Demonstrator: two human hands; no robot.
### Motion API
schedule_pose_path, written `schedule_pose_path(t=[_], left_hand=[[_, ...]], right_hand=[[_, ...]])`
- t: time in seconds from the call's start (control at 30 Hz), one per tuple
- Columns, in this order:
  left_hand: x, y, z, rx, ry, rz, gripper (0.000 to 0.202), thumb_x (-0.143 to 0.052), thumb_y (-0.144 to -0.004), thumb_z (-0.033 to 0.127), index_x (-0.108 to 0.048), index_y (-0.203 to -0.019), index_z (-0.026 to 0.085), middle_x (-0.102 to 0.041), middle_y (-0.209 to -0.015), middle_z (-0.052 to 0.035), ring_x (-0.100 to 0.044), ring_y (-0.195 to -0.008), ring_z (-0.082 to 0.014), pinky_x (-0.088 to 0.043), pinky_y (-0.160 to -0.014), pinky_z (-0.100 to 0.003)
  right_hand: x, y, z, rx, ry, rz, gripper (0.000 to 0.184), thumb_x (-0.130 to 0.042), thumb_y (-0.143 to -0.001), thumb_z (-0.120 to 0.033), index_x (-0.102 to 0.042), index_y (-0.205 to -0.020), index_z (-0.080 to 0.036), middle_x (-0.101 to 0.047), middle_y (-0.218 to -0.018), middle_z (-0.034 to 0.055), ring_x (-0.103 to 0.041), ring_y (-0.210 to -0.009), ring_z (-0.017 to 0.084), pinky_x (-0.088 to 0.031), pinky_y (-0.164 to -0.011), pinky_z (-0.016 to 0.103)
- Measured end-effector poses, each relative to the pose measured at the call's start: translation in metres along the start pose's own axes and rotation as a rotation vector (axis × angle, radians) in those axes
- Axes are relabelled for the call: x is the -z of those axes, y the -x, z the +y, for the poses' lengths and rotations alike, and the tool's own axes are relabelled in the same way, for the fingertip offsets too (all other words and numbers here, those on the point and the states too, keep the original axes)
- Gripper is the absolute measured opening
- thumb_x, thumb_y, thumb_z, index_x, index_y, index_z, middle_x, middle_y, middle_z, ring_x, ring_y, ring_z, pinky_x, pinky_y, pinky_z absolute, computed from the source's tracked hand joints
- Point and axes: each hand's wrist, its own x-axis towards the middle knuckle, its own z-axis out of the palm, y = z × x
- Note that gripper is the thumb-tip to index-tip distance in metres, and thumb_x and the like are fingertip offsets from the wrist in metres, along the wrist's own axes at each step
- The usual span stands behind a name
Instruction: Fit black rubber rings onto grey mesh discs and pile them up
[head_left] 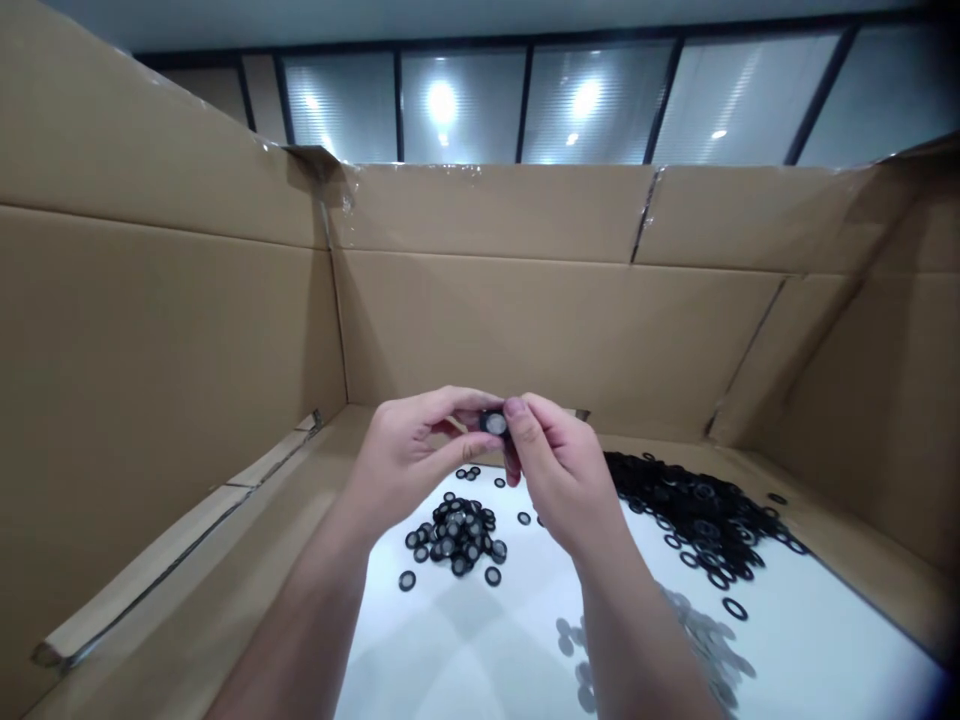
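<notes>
My left hand (412, 450) pinches a small black ring with a grey disc (495, 424) in its middle, between thumb and fingers. My right hand (562, 465) meets it from the other side, its thumb and fingertips closed against the ring's right edge. Both hands are raised above a white surface (465, 640). Below and between them lies a pile of black rings with grey centres (457, 535), with a few strays around it. Beyond the right wrist spreads a heap of open black rings (697, 510). Loose grey discs (712, 640) lie partly hidden behind my right forearm.
Tall cardboard walls (525, 320) stand at the back and on both sides. A folded cardboard strip (187, 540) runs along the left wall's foot. One loose black ring (735, 608) lies apart from the right heap. Framed panels (465, 100) show above the back wall.
</notes>
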Motion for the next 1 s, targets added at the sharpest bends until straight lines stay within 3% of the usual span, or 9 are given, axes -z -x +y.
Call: schedule_pose_path(t=[0.17,0.3,0.47,0.6,0.7,0.77,1.0], left_hand=[[0.003,0.0,0.001,-0.044,-0.111,0.075,0.021,-0.081,-0.081,0.027,-0.077,-0.101,0.024,-0.075,-0.086,-0.0002,-0.069,-0.076,-0.0126,-0.057,-0.071,-0.019],[-0.002,0.0,0.003,0.115,0.145,0.037,0.025,-0.08,-0.083,0.028,-0.073,-0.107,0.023,-0.074,-0.086,-0.0007,-0.07,-0.077,-0.0142,-0.059,-0.071,-0.023],[-0.002,-0.004,-0.002,0.298,0.455,-0.057,0.017,-0.078,-0.084,0.027,-0.071,-0.098,0.018,-0.069,-0.085,-0.0006,-0.066,-0.075,-0.0125,-0.059,-0.066,-0.023],[0.004,-0.006,-0.004,0.323,0.454,-0.073,0.009,-0.073,-0.088,0.025,-0.07,-0.09,0.017,-0.064,-0.081,0.0014,-0.062,-0.073,-0.0108,-0.057,-0.065,-0.023],[0.006,-0.007,-0.003,0.332,0.41,-0.094,0.006,-0.071,-0.088,0.022,-0.07,-0.087,0.016,-0.064,-0.082,0.0005,-0.06,-0.073,-0.0095,-0.053,-0.062,-0.019],[0.005,-0.007,-0.002,0.334,0.408,-0.108,0.005,-0.07,-0.087,0.019,-0.071,-0.086,0.015,-0.064,-0.082,-0.0001,-0.058,-0.071,-0.0087,-0.049,-0.059,-0.017],[0.0,-0.008,-0.003,0.338,0.464,-0.119,0.014,-0.072,-0.085,0.021,-0.064,-0.074,0.014,-0.062,-0.075,0.0019,-0.05,-0.06,-0.0057,-0.043,-0.056,-0.017]], right_hand=[[0.01,-0.002,-0.001,-0.019,-0.126,-0.125,0.023,-0.056,-0.101,-0.037,-0.063,-0.088,-0.019,-0.06,-0.068,-0.0025,-0.057,-0.062,0.011,-0.042,-0.058,0.023],[0.012,0.0,-0.001,0.004,-0.16,-0.104,0.018,-0.058,-0.1,-0.033,-0.064,-0.089,-0.02,-0.062,-0.07,-0.0028,-0.058,-0.062,0.01,-0.043,-0.057,0.022],[0.014,0.0,0.001,0.093,0.047,-0.092,0.021,-0.056,-0.101,-0.033,-0.063,-0.086,-0.02,-0.06,-0.074,-0.0015,-0.056,-0.066,0.012,-0.043,-0.059,0.025],[0.016,-0.002,-0.001,0.168,0.232,-0.125,0.007,-0.065,-0.096,-0.028,-0.062,-0.098,-0.022,-0.062,-0.091,0.001,-0.059,-0.079,0.014,-0.045,-0.06,0.024],[0.017,-0.001,-0.002,0.219,0.271,-0.165,0.026,-0.063,-0.097,-0.021,-0.059,-0.121,-0.028,-0.063,-0.106,0.0008,-0.062,-0.088,0.014,-0.05,-0.068,0.024],[0.018,0.0,-0.002,0.268,0.297,-0.197,0.033,-0.057,-0.099,-0.016,-0.059,-0.127,-0.033,-0.062,-0.111,-0.0002,-0.063,-0.09,0.013,-0.051,-0.073,0.026],[0.014,-0.003,-0.001,0.319,0.378,-0.101,0.018,-0.065,-0.095,-0.018,-0.063,-0.112,-0.025,-0.06,-0.103,0.0013,-0.061,-0.086,0.015,-0.05,-0.068,0.028]])
